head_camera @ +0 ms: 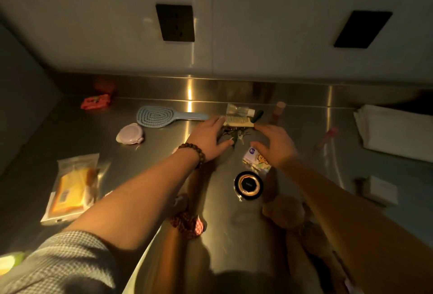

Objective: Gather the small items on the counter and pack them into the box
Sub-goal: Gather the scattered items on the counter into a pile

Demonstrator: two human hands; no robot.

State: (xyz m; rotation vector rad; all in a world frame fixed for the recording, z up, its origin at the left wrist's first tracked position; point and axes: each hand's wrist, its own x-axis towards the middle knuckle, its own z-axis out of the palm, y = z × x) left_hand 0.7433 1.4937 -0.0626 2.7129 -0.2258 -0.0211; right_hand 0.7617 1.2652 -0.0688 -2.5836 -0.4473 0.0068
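Head view shows the job barely begun: no box is in sight, and the blue hairbrush (161,116), lilac round case (130,133), bagged yellow packet (70,188), black round tin (248,185) and red wrapper (95,101) all lie scattered on the steel counter (58,134). Both hands reach to the pale comb (236,121) near the back edge. The left hand (209,138) has its fingers extended at the comb's left end and the right hand (274,145) has its fingers loosely spread at the other end, neither clearly gripping it.

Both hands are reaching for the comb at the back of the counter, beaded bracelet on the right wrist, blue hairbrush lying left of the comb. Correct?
Not quite. The beaded bracelet is on the left wrist, not the right; the head view shows it just behind the left hand. The rest holds: both the left hand and the right hand reach toward the comb, and the blue hairbrush lies left of it.
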